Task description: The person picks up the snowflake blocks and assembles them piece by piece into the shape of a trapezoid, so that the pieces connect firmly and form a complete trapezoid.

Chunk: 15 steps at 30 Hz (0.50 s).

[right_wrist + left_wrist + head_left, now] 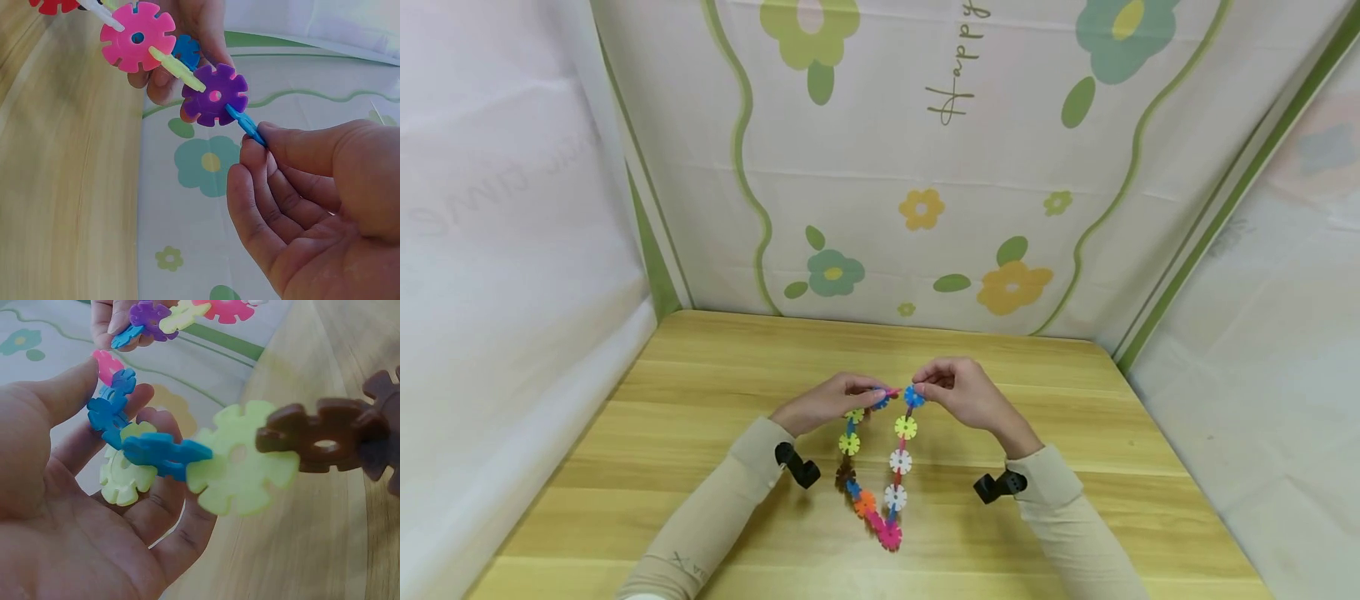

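A chain of notched plastic snowflake discs (896, 497) in several colours hangs in a loop between the hands, its lowest part a pink disc (890, 535). My left hand (831, 403) pinches one end, thumb beside a pink disc (107, 366) and a blue disc (107, 412) behind it. Yellow-green discs (240, 456) and a brown disc (322, 434) follow along that side. At the other end, my right hand (970, 398) pinches a blue disc (247, 126) edge-on between thumb and forefinger. That one is slotted into a purple disc (215, 95). The two ends face each other, a small gap apart.
Beneath the hands is a wood-grain table (700, 375). A flower-printed cloth (865, 167) stands behind its far edge, with pale cloth walls at left and right. Each wrist wears a black camera mount, one on the left (797, 467) and one on the right (1000, 486).
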### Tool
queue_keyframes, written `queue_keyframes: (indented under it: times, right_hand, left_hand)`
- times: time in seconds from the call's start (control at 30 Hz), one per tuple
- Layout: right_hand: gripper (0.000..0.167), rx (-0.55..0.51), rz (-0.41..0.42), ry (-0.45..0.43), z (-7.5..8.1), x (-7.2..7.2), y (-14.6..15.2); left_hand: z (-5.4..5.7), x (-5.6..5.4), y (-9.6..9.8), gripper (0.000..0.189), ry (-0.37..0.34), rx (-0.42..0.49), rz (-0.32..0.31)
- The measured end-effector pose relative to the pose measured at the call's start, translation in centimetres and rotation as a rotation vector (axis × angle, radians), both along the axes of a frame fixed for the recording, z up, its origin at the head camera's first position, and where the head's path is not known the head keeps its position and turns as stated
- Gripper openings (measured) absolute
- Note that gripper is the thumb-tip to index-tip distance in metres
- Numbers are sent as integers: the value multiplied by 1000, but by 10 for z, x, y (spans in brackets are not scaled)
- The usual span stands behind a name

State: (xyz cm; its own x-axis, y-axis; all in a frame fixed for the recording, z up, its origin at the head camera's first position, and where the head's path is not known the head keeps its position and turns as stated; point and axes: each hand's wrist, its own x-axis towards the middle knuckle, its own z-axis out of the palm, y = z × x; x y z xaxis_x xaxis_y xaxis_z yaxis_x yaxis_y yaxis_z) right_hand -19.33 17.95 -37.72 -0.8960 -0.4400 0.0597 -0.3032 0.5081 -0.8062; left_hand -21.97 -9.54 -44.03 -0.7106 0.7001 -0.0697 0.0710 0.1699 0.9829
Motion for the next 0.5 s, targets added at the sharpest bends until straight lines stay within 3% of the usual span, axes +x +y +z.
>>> queue_keyframes:
  times: [0.3, 0.5]
  right_hand:
    - [9, 9, -2, 7, 8, 1, -3]
    - [8, 13, -14, 20, 8, 1, -5]
  left_hand:
    - [4, 1, 3, 36, 9, -14, -10]
    - [6, 3, 8, 31, 2, 3, 17]
